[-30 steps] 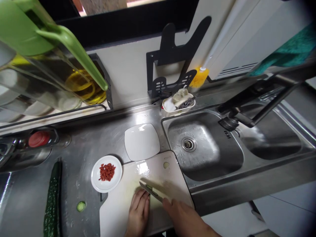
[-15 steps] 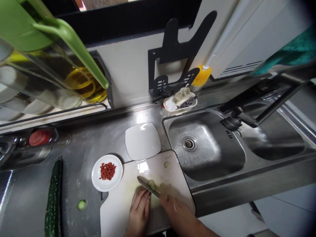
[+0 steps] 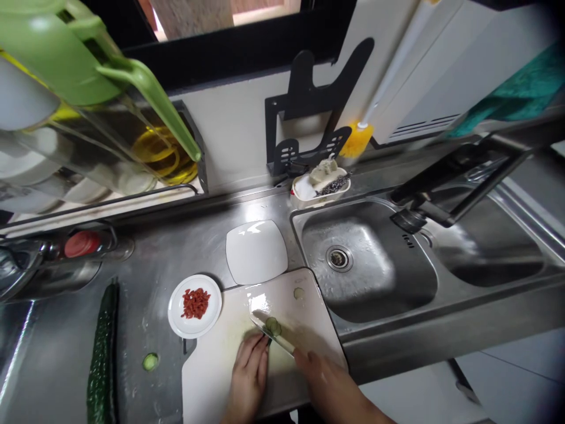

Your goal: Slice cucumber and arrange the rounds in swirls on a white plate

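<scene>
My right hand (image 3: 324, 377) grips the handle of a kitchen knife (image 3: 282, 341), its blade slanting up and left over a white cutting board (image 3: 212, 365). My left hand (image 3: 248, 377) has its fingers curled together on the board, right against the blade. They press on a cucumber piece, mostly hidden, with a bit of dark green skin showing at the fingertips. Thin cucumber slices (image 3: 273, 325) lie against the blade's far side. Another cucumber slice (image 3: 299, 293) rests apart, near the board's upper right corner.
Left of the board lie a whole cucumber (image 3: 102, 359) and a cut end (image 3: 150, 361). A small plate (image 3: 175, 321) of chopped red bits touches the board's upper left. Behind sits a white square plate (image 3: 256, 253). A steel sink (image 3: 366, 259) with a black faucet (image 3: 441, 182) adjoins on the right.
The knife and my right hand have shifted slightly to the right, and the slices by the blade show more. My left hand stays on the cucumber piece. The view has tilted a little.
</scene>
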### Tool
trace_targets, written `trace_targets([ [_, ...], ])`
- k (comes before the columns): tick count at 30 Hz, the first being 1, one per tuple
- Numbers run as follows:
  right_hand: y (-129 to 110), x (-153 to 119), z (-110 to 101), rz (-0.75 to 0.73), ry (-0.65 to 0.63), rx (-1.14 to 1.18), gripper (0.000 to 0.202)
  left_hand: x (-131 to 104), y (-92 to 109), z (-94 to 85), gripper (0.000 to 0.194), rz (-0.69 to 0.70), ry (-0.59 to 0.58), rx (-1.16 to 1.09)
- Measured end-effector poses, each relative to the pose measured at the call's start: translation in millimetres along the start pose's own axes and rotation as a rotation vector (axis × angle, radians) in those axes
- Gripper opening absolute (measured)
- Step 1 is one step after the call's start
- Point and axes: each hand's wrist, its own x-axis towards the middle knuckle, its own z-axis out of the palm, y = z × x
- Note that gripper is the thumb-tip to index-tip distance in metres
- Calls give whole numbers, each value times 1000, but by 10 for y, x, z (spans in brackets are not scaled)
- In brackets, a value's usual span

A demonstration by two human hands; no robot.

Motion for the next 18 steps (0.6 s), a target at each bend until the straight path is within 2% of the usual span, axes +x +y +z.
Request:
trace_targets([
  [7,-57,-117,4,-20,0,-36,58,-64,-59,-58,28,0,-23,16],
  [14,-114,-172,-50,-36,-54,-103,54,-136,-108,-49,25,21,-6,34],
  [18,-96,-199,-14,-61,-34,-149,54,-142,-105,-30,24,27,5,45],
])
